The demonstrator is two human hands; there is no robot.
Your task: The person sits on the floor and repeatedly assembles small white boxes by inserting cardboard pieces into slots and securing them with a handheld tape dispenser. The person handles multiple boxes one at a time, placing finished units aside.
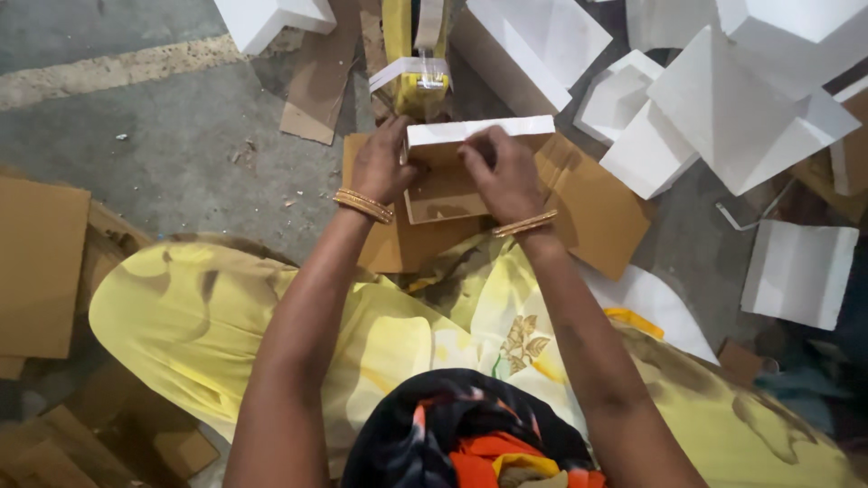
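A white foam block [477, 130] lies on a small piece of brown cardboard [445, 194], and both hands hold this bundle over a larger cardboard sheet [597, 212]. My left hand [380, 163] grips the block's left end, fingers curled around it. My right hand [502, 172] presses on the block and cardboard from the front. Each wrist wears gold bangles. A yellow tape dispenser [418, 63] with clear tape stands just beyond the block.
Several white foam pieces [732, 108] are heaped at the upper right, one more [271, 18] at the top. Cardboard sheets [36, 262] lie at the left on the grey concrete floor [163, 136]. My yellow garment [208, 316] covers my lap.
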